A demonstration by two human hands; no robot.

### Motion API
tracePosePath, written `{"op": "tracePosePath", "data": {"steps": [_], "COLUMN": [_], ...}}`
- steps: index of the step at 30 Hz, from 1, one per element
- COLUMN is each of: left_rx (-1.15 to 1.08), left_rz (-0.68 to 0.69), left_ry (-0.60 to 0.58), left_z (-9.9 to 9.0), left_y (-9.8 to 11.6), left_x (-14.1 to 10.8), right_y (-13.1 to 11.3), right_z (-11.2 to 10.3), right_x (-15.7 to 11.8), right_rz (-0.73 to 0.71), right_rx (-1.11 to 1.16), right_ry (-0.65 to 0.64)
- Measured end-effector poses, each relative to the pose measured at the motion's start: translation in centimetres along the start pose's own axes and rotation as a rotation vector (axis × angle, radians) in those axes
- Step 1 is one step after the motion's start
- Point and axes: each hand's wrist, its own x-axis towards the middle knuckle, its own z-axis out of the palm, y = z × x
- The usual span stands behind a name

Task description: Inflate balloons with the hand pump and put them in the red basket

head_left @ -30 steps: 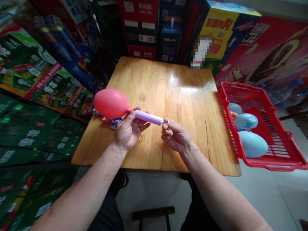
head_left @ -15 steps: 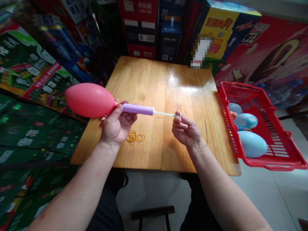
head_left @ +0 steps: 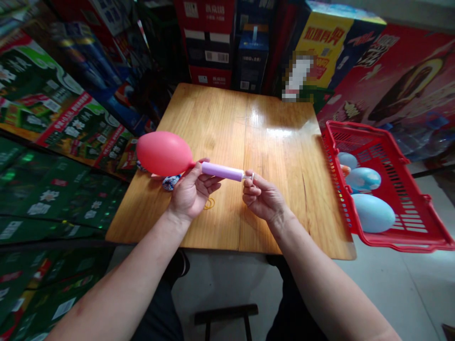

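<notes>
A pink-red inflated balloon (head_left: 164, 153) sits on the nozzle end of a purple hand pump (head_left: 222, 171). My left hand (head_left: 188, 192) is closed around the balloon's neck and the nozzle end, thumb on top, its other fingers under the barrel. With curled fingers, my right hand (head_left: 263, 196) grips the white handle at the pump's other end. Only a short bit of the rod shows between handle and barrel. Yellow rubber bands (head_left: 209, 203) lie on the table, partly behind my left hand. A blue-and-white patterned item (head_left: 171, 183), partly hidden, lies under the balloon.
The wooden table (head_left: 277, 151) spans the middle. At its right stands a red basket (head_left: 426, 199) holding blue balloons (head_left: 373, 213). Stacked green cartons (head_left: 46, 199) line the left side, with more boxes (head_left: 209, 57) behind the table. A dark stool (head_left: 225, 313) is below.
The rod has slid into the barrel as my hands came closer together. Balloon, pump and left hand have shifted right and slightly down; my right hand moved a little left.
</notes>
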Motion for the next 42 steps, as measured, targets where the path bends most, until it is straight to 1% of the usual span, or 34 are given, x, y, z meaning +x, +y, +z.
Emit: {"op": "tracePosePath", "data": {"steps": [2,4,6,7,11,13,16,19,21,24,26,28,32,35,38,42], "left_rx": [0.003,-0.003,-0.014,-0.016,0.000,0.023,0.037,0.030,0.031,0.026,0.014,0.015,0.020,0.017,-0.010,-0.034], "left_rz": [0.030,0.106,0.169,0.169,0.051,0.052,0.074,0.047,0.032,0.093,0.150,0.140,0.016,0.018,0.015,-0.010], "left_ry": [0.010,0.027,0.037,0.030,-0.031,-0.032,-0.012,0.011,0.024,0.040,0.034,0.002,-0.061,-0.072,-0.051,0.005], "left_z": [-0.2,-0.3,-0.3,-0.2,0.3,0.5,0.5,0.3,0.1,-0.4,-0.6,-0.6,-0.3,0.0,0.1,-0.1], "left_y": [0.8,1.6,1.9,1.7,0.2,-0.3,-0.3,-0.1,0.3,1.4,2.0,2.1,0.7,0.0,-0.2,0.6], "left_x": [0.2,0.2,0.0,-0.1,-0.7,-0.8,-0.7,-0.4,-0.2,0.1,0.1,0.0,-0.4,-0.4,-0.2,0.2], "right_y": [-0.9,-1.7,-1.9,-1.7,0.2,0.9,1.3,1.0,0.3,-1.3,-1.8,-1.5,0.7,1.5,1.4,0.0], "right_z": [0.1,0.2,0.3,0.3,0.1,0.1,0.2,0.2,0.1,0.0,0.0,0.0,0.1,0.1,0.0,-0.3], "right_x": [-0.4,-0.9,-1.1,-1.1,-0.6,-0.3,-0.1,-0.1,-0.3,-0.8,-1.1,-1.0,-0.4,-0.1,0.1,-0.2], "right_rz": [-0.009,-0.053,-0.094,-0.097,-0.024,-0.013,-0.013,0.000,0.004,-0.025,-0.062,-0.078,-0.019,-0.011,-0.006,0.002], "right_rx": [-0.010,-0.003,0.004,0.002,-0.008,-0.008,-0.006,0.000,-0.013,-0.013,0.025,0.042,-0.015,0.015,0.042,0.007], "right_ry": [0.027,0.041,0.035,0.027,-0.007,-0.011,-0.020,-0.017,-0.010,0.001,0.011,0.015,-0.013,-0.043,-0.052,-0.051]}}
